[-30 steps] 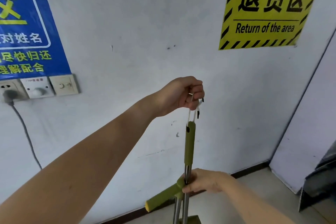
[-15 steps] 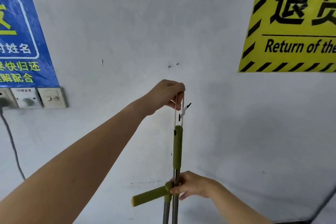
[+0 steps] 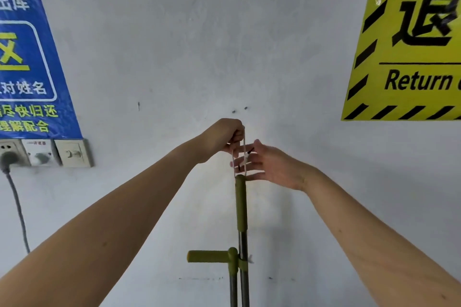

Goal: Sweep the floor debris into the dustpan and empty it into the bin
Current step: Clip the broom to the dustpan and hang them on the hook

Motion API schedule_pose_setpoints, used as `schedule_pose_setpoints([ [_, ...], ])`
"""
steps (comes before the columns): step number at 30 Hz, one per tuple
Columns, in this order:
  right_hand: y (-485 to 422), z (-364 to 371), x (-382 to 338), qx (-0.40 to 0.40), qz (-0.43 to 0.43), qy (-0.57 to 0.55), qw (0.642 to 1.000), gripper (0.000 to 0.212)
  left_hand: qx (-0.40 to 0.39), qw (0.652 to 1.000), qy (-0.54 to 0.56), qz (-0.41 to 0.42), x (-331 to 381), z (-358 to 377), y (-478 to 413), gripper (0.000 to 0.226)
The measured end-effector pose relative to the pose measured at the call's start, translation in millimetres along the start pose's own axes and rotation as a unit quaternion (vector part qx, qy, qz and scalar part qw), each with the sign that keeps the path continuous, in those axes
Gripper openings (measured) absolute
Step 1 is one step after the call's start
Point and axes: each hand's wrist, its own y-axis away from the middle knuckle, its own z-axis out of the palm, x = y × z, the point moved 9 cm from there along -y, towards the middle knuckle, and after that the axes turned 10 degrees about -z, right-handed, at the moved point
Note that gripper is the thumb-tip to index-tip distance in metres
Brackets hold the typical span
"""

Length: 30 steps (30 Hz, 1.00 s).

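A broom handle [image 3: 241, 203] with a green grip hangs upright against the grey wall. A white cord loop [image 3: 241, 157] comes out of its top end. My left hand [image 3: 225, 137] pinches the top of that loop. My right hand [image 3: 268, 164] is beside the loop with fingers spread, touching the cord just above the grip. Clipped next to the broom is the dustpan's metal pole, with a green side handle [image 3: 210, 256] sticking out to the left. Broom head, dustpan and floor are out of view.
A blue sign [image 3: 27, 65] hangs on the wall at left above a row of wall sockets [image 3: 45, 153] with a grey cable [image 3: 17, 204] running down. A yellow and black sign [image 3: 409, 42] hangs at upper right.
My right hand has let go of the poles near the side handle and risen to the cord loop. The view has moved closer to the wall and tilted up, so the floor is gone.
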Motion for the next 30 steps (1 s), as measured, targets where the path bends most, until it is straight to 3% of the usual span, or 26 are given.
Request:
schedule_pose_setpoints([
  [3, -16, -16, -43, 0.037, -0.050, 0.155, 0.986, 0.021, 0.014, 1.000, 0.013, 0.004, 6, -13, -14, 0.031],
  [6, -27, -38, -61, 0.127, -0.070, 0.178, 0.973, 0.021, 0.019, 0.999, 0.020, 0.018, 7, -29, -27, 0.029],
  [9, -37, -65, -75, 0.226, -0.094, 0.213, 0.946, 0.021, 0.066, 0.996, -0.001, 0.052, 6, -49, -41, 0.014],
  [12, -47, -79, -90, 0.310, -0.133, 0.284, 0.898, 0.022, 0.158, 0.983, 0.002, 0.096, 11, -65, -53, 0.001],
  [15, -52, -86, -101, 0.369, -0.168, 0.360, 0.840, 0.024, 0.225, 0.966, -0.010, 0.127, 16, -69, -61, 0.007],
  [22, -61, -83, -106, 0.360, -0.139, 0.525, 0.759, 0.036, 0.297, 0.935, -0.114, 0.159, 9, -68, -71, 0.008],
  [30, -67, -83, -88, 0.342, -0.104, 0.496, 0.791, 0.037, 0.279, 0.922, -0.200, 0.177, 3, -61, -69, 0.011],
])
